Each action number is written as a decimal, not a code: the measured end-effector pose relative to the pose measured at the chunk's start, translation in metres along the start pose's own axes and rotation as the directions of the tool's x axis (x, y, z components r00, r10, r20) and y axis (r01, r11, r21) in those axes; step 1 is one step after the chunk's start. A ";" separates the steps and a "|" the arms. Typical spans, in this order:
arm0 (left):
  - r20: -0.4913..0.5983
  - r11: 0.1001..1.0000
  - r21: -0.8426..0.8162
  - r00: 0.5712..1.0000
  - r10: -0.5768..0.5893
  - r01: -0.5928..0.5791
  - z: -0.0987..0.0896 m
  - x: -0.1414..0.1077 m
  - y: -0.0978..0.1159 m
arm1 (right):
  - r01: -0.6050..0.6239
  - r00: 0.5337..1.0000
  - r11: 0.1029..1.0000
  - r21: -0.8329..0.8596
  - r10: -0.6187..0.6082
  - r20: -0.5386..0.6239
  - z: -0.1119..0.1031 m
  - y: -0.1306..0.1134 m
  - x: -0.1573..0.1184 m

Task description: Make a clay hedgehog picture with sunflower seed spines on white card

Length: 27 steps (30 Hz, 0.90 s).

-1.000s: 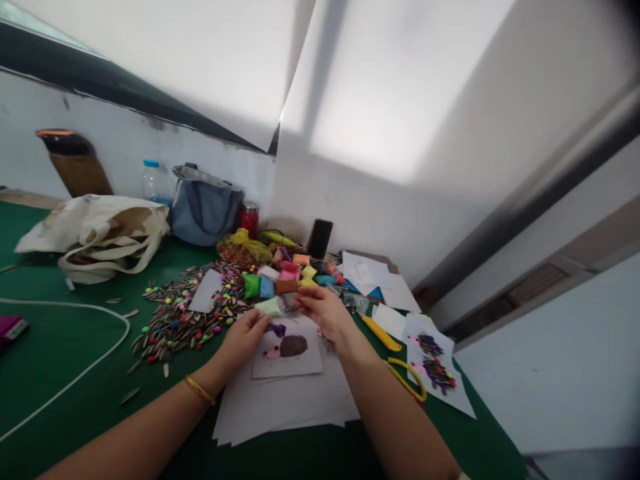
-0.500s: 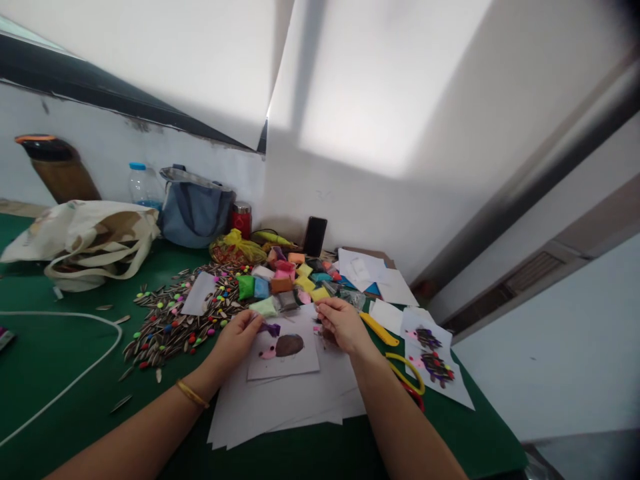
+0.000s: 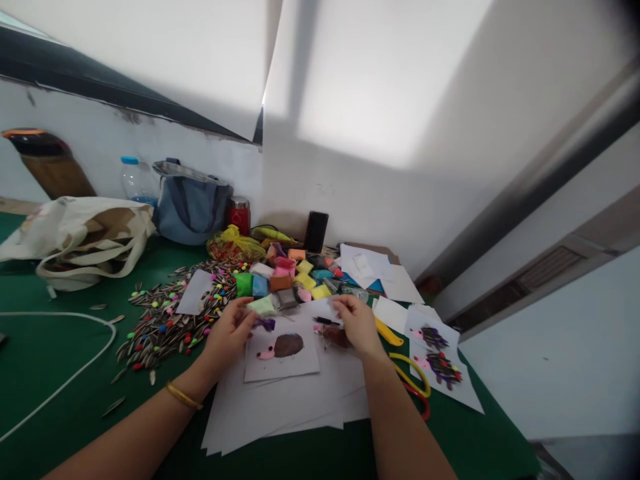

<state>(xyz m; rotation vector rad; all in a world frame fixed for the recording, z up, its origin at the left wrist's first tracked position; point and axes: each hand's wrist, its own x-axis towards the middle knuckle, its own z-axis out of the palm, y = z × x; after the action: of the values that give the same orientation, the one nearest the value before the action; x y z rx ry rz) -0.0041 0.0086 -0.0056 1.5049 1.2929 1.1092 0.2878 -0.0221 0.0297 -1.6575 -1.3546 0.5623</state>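
My left hand is at the left edge of a small card, thumb and fingers closed on a clear packet of purple clay. The card bears a hedgehog figure with a dark brown body and a pink face. My right hand hovers over the paper on the right, fingers curled together; whatever they hold is too small to make out. Beside its fingertips lies a black pen, and a packet of brown clay is partly hidden by that hand. White sheets lie under the card.
Sunflower seeds mixed with coloured balls spread on the left. Clay packets cluster behind the card. At right are a yellow cutter, yellow-and-red scissors and finished seed hedgehogs. Bags, bottles and a phone stand behind.
My right hand has moved right, away from the card, uncovering the black pen. My left hand has shifted slightly left and its finger and thumb have spread a little. The view has shifted slightly.
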 end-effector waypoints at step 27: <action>0.142 0.629 0.554 0.806 0.575 -0.546 -0.005 -0.015 0.017 | 0.272 0.950 0.835 -0.478 -0.313 -0.005 0.009 -0.006 0.007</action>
<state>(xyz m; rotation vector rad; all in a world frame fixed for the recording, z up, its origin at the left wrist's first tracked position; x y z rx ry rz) -0.0055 -0.0077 0.0107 2.4882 1.2820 1.1886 0.2798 -0.0124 0.0319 -1.7731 -1.7392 -0.0317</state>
